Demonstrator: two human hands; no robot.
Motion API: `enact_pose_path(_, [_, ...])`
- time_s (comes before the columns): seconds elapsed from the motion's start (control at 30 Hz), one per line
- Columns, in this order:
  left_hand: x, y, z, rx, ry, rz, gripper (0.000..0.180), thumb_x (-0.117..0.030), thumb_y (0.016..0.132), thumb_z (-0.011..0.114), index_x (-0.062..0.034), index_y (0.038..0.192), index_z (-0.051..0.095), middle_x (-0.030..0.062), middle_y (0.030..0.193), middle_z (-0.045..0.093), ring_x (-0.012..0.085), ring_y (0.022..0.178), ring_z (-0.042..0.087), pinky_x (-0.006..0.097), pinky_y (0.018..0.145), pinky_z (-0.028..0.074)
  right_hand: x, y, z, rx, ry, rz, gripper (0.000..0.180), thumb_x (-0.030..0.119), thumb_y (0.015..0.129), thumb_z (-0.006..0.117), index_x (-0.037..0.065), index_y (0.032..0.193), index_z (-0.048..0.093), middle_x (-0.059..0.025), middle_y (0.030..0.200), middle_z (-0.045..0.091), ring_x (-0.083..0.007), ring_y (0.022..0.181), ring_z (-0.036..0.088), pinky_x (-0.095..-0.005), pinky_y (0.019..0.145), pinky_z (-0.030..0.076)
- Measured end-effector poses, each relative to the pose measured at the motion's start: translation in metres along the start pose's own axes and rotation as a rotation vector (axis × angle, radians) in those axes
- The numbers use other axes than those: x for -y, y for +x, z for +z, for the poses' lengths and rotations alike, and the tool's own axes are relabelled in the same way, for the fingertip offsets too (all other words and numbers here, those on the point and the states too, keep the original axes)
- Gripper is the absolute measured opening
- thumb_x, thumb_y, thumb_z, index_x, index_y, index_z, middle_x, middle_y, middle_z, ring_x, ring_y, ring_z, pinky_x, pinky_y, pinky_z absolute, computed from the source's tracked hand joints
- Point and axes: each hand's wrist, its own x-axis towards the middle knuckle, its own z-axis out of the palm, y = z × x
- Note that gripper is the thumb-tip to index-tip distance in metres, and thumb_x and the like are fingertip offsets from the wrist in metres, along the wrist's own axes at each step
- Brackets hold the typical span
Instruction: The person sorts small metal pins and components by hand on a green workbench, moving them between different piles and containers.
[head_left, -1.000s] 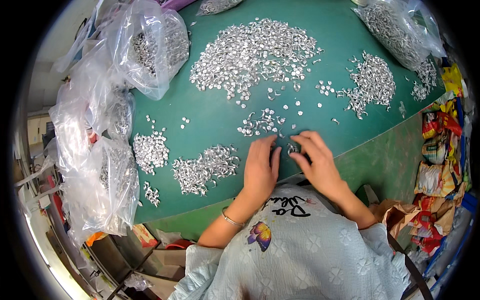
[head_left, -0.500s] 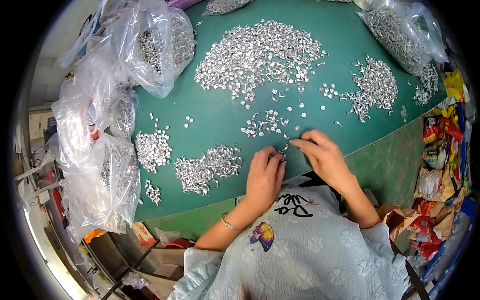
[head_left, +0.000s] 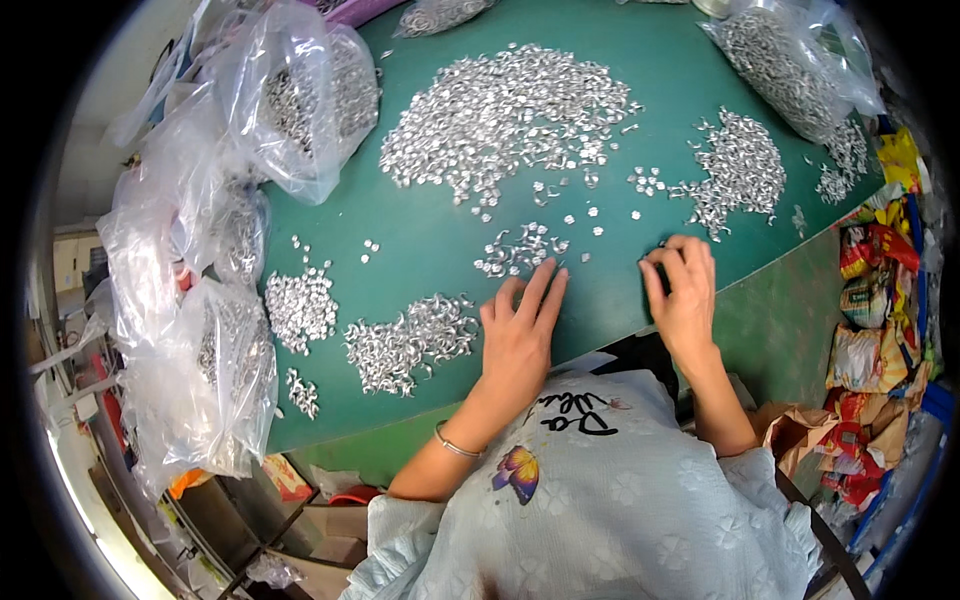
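My left hand (head_left: 520, 330) lies flat on the green table (head_left: 440, 230), fingers spread, fingertips at a small cluster of silver metal parts (head_left: 520, 250). My right hand (head_left: 682, 290) rests further right with fingers curled down; its fingertips seem to pinch a tiny silver part near the table edge, too small to be sure. A large heap of silver parts (head_left: 510, 110) spreads across the table's middle. Another pile of silver parts (head_left: 740, 175) lies just beyond my right hand. Two smaller piles (head_left: 410, 340) (head_left: 300, 305) sit to the left of my left hand.
Clear plastic bags of metal parts (head_left: 300, 100) (head_left: 210, 380) line the table's left side, and another bag (head_left: 790, 60) lies at the far right corner. Colourful packets (head_left: 870, 290) are stacked beside the table on the right. A bracelet circles my left wrist (head_left: 455, 445).
My two hands were together near the table's front edge. They have moved apart: the right hand slid to the right toward the right pile, the left hand flattened with fingers stretched forward.
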Motion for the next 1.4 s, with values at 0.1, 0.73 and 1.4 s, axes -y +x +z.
enact_pose_path(0.1, [0.003,0.007,0.001,0.05,0.013,0.062,0.058,0.006,0.075,0.055,-0.003,0.133,0.053,0.0067,0.144,0.045,0.0314,0.115,0.047,0.041,0.094,0.037,-0.03,0.004,-0.003,-0.107,-0.081,0.032,0.018,0.006,0.075,0.074,0.004,0.087,0.062,-0.011,0.097,0.054,-0.0301,0.089,0.051,-0.0401,0.076,0.041])
enact_pose_path(0.73, [0.027,-0.029,-0.006,-0.34,-0.05,-0.189,0.024,0.006,0.072,0.069,-0.0034,0.092,0.061,0.0114,0.101,0.058,0.0301,0.099,0.056,0.04,0.087,0.039,-0.032,0.032,0.004,-0.15,-0.054,-0.008,0.025,0.011,0.079,0.073,0.008,0.102,0.063,-0.0105,0.116,0.055,-0.0322,0.12,0.047,-0.047,0.096,0.034])
enact_pose_path(1.4, [0.027,-0.017,-0.01,-0.198,-0.05,-0.171,0.034,-0.006,0.082,0.067,-0.0042,0.116,0.06,0.0099,0.123,0.054,0.03,0.116,0.05,0.045,0.095,0.033,0.042,0.017,0.025,0.44,0.045,-0.402,0.041,0.017,0.081,0.071,0.012,0.121,0.063,-0.0092,0.141,0.047,-0.0312,0.14,0.034,-0.0574,0.108,0.027])
